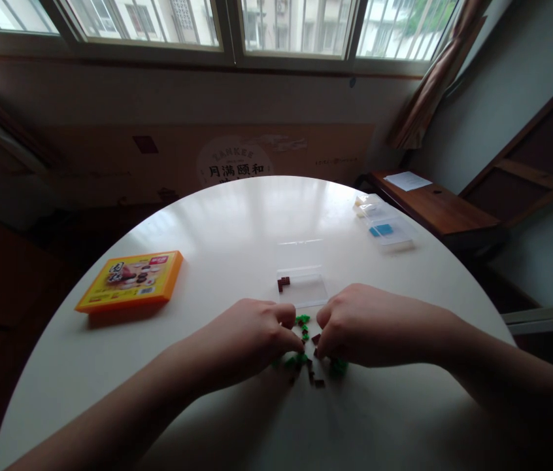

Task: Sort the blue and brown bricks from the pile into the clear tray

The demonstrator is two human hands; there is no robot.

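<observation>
My left hand is closed, its thumb and forefinger curled together over a cluster of small green and brown toy bricks on the white table. Whatever those fingertips hold is too small to make out. Opposite it, my right hand is also closed, pinching at a small brown brick that shows beside its fingertips. More green bricks lie partly hidden under the right hand. Just beyond both hands lies a shallow clear plastic tray, with a few joined brown bricks at its left corner.
An orange-and-yellow box lies on the left of the round white table. At the far right sits a clear plastic case with a blue piece in it. Beyond the table's edge stands a wooden desk with papers.
</observation>
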